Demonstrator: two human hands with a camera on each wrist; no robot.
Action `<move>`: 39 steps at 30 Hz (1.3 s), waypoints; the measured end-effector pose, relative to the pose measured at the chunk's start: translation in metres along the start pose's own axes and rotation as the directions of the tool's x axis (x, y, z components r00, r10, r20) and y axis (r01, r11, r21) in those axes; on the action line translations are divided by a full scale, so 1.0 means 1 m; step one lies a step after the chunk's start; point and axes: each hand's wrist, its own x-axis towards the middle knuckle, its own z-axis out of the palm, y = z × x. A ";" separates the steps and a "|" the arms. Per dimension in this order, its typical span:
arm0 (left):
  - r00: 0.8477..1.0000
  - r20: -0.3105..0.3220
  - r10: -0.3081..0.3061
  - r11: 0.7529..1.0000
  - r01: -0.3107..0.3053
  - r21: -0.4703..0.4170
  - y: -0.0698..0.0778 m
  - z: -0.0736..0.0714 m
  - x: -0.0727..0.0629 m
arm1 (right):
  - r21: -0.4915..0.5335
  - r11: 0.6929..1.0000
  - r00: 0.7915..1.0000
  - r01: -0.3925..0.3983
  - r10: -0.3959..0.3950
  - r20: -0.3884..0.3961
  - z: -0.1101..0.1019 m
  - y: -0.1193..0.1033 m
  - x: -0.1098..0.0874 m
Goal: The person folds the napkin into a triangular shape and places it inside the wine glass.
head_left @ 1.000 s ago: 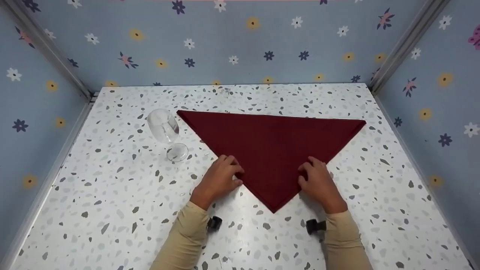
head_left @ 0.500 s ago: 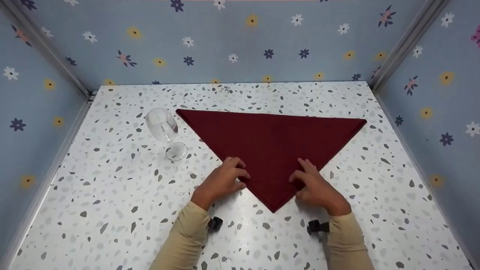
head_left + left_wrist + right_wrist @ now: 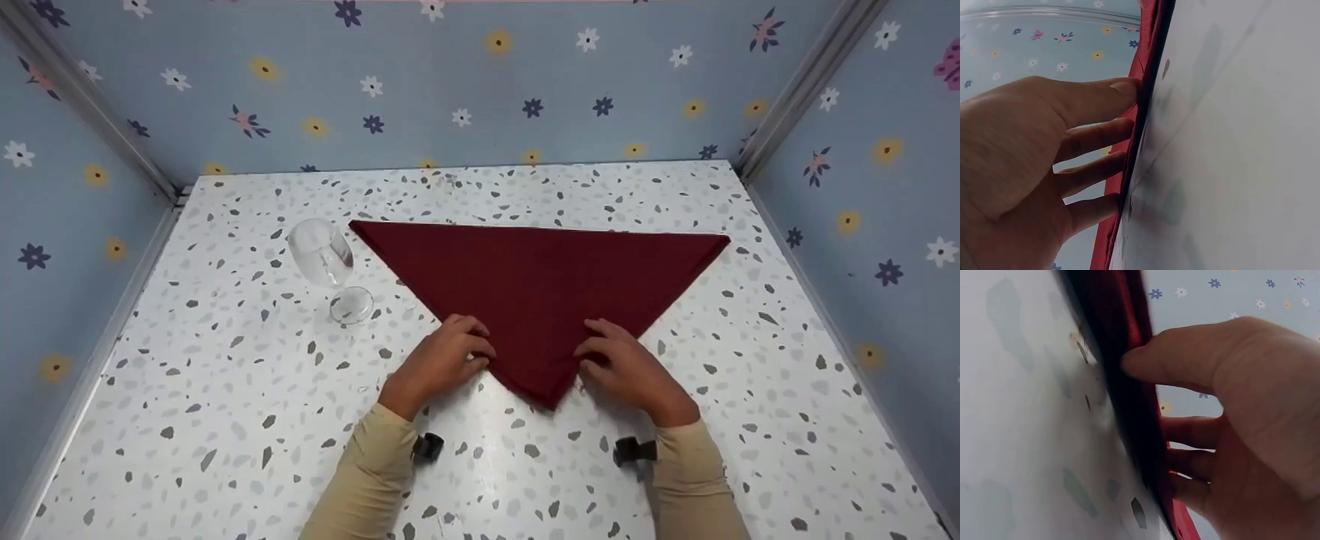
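Note:
A dark red cloth napkin (image 3: 540,285), folded into a triangle, lies on the speckled tabletop (image 3: 225,390) with its long side away from me. My left hand (image 3: 442,362) rests on its near left edge, fingers fairly straight on top and the thumb touching the edge. At the near right edge, my right hand (image 3: 630,371) pinches the napkin; in the right wrist view the thumb (image 3: 1168,360) is against the raised, shadowed edge and the other fingers are on the far side. The near corner is slightly rumpled. A clear wine glass (image 3: 321,251) stands left of the napkin.
Flower-printed blue panels (image 3: 450,82) enclose the tabletop at the back and both sides, with grey metal posts (image 3: 814,82) at the corners. A small black device (image 3: 427,448) sits at the left wrist, another black device (image 3: 628,451) at the right.
My right hand has moved left along the near right edge, and its fingers have drawn together on the cloth. The near corner has pulled up and buckled. My left hand has barely moved.

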 end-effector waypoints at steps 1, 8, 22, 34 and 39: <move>1.000 0.009 -0.007 1.000 0.007 -0.007 0.001 0.000 0.000 | -0.006 1.000 1.000 0.009 -0.009 -0.017 0.000 0.000 0.001; 0.998 0.053 -0.034 0.999 0.034 -0.009 0.006 -0.001 0.001 | -0.012 0.999 0.987 0.050 -0.051 -0.150 0.002 0.001 0.005; 0.996 -0.083 0.020 0.991 -0.009 0.137 0.017 0.011 0.012 | 0.029 0.999 0.972 0.042 -0.034 -0.231 0.003 -0.002 0.006; 0.991 -0.120 -0.062 0.997 0.068 0.042 0.016 0.011 0.013 | 0.084 0.994 0.965 0.077 -0.053 -0.255 0.008 -0.008 0.008; 0.986 -0.142 -0.083 0.997 0.084 0.000 0.017 0.013 0.011 | 0.101 0.991 0.958 0.085 -0.053 -0.281 0.011 -0.006 0.008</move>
